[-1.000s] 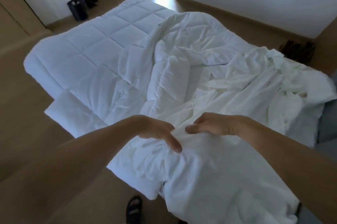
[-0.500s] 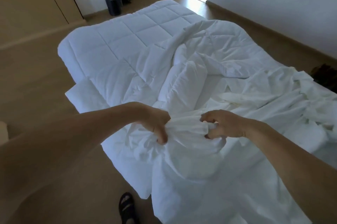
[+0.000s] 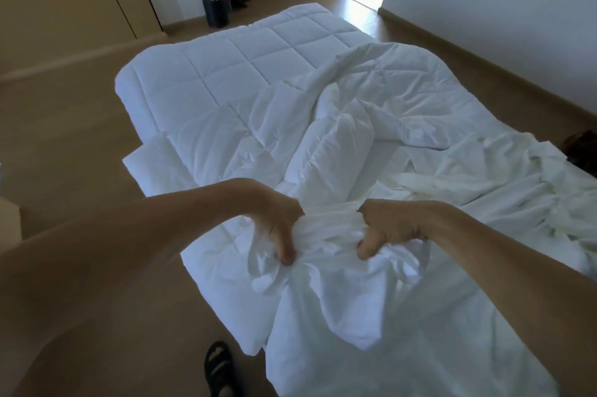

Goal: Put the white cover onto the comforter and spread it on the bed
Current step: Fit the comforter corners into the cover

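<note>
A quilted white comforter (image 3: 245,64) lies over the bed, flat at the far left and rumpled toward the middle. The thin white cover (image 3: 355,332) is bunched over its near end and trails off to the right in wrinkles. My left hand (image 3: 277,228) grips a gathered wad of the cover with curled fingers. My right hand (image 3: 391,228) grips the same bunch a hand's width to the right. Both hands hold the fabric a little above the bed's near edge.
Wooden floor runs along the bed's left side, where my foot in a black sandal (image 3: 219,367) stands by the near corner. A dark bin (image 3: 216,10) stands by the grey curtain at the back. A white wall runs along the right, with a dark object (image 3: 581,151) on the floor.
Both hands have gathered more of the cover into a tighter bunch and closed into fists on it. The view has swung to the left, so the bed sits further right.
</note>
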`<state>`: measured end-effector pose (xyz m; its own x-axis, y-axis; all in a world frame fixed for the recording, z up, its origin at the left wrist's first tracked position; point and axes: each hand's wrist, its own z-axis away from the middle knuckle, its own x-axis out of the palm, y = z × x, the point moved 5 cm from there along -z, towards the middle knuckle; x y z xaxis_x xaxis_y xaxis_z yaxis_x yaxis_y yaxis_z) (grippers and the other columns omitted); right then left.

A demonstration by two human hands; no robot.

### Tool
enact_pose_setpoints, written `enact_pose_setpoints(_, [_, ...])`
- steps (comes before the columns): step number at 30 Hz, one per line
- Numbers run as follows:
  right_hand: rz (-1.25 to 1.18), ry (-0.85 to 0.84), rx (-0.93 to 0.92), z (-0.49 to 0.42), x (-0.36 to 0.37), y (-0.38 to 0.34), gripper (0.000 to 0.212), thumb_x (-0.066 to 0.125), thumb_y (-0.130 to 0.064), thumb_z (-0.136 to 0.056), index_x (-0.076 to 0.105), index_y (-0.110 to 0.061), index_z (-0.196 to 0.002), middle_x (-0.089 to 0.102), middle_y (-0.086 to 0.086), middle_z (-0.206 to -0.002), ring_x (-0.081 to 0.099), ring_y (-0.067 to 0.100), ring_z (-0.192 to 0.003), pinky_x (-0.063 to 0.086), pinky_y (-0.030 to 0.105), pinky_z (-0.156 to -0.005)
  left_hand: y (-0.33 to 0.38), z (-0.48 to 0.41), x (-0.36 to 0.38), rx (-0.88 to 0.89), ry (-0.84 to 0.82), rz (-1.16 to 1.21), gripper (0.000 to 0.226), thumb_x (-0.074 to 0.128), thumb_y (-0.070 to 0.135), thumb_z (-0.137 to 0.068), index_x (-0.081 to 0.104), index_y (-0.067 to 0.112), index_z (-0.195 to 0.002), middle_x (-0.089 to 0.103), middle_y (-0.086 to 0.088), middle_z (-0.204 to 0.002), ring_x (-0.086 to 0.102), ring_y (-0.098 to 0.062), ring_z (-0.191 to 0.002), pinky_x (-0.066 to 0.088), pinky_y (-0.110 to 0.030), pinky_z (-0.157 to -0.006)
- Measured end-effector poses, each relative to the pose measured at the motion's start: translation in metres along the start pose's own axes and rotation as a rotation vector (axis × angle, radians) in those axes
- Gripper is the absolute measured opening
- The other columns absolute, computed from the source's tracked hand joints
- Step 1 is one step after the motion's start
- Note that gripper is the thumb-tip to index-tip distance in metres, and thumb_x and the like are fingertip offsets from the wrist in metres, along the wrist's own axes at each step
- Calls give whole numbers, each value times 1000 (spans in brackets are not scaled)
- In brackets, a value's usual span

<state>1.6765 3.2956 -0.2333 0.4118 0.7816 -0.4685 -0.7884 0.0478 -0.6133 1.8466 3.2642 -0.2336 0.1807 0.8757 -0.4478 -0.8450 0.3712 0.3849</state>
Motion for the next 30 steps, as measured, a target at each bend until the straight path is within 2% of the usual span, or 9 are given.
enact_pose_setpoints(3, [-31,35,19,-3,4,2,13,74,-18,-62,65,-25,-69,65,-6,-71,64,14,-70,49,32,-69,1,4,-8,-12,1,-9,40,82,24,-67,73,13,-104,74,-7,-100,71,-23,-92,60,-35,-82])
enact_pose_setpoints(6, [-112,7,-1,-3,10,-5,46,88,-29,-59,69,-31,-101,74,-9,-97,70,11,-92,56,30,-85,-3,7,-23,-57,106,92,15,75,15,-67,71,13,-82,70,-5,-79,69,-21,-70,54,-30,-61])
enact_pose_setpoints(9, [-319,79,-124,-6,14,-29,59,91,-25,-66,63,-39,-116,71,-14,-111,67,4,-104,53,27,-95,3,7,-36,-63,207,176,38,71,25,-56,70,9,-90,73,-10,-86,72,-28,-76,57,-38,-65])
enact_pose_setpoints(13, [-485,62,-42,-13,28,-26,52,84,-5,-72,68,-22,-118,74,2,-111,71,19,-104,55,39,-95,9,6,-38,-54,133,96,48,75,31,-56,70,12,-99,75,-9,-94,74,-29,-86,60,-42,-79])
enact_pose_setpoints(16, [-325,-10,83,-14,28,-26,41,73,-15,-57,64,-2,-94,70,18,-92,69,35,-86,57,44,-77,4,6,-26,-69,-8,-27,57,81,34,-57,70,12,-109,74,-8,-101,73,-25,-91,60,-44,-85])
enact_pose_setpoints(19, [-363,29,133,-14,21,-27,36,64,-22,-46,52,-7,-77,50,14,-73,49,29,-67,40,39,-63,5,5,-28,-75,7,-149,64,78,42,-47,71,16,-106,74,-4,-99,72,-21,-91,60,-39,-84])
enact_pose_setpoints(22, [-518,-39,129,-12,20,-20,52,69,-18,-53,59,5,-99,59,18,-90,59,32,-80,49,43,-76,6,7,-38,-80,114,-160,31,77,33,-66,72,13,-90,70,1,-81,66,-15,-76,53,-29,-69])
enact_pose_setpoints(25, [-565,-189,90,-7,25,-14,63,70,-4,-68,52,10,-127,62,21,-107,62,36,-99,53,44,-89,8,5,-43,-48,218,-99,11,73,27,-73,66,20,-70,63,6,-71,59,-11,-65,45,-22,-57])
enact_pose_setpoints(30, [-576,-318,123,8,16,-2,48,68,3,-74,59,3,-121,66,21,-107,65,36,-99,55,46,-89,7,-2,-54,7,306,-92,16,72,22,-76,59,24,-66,60,8,-71,58,-11,-68,45,-23,-58])
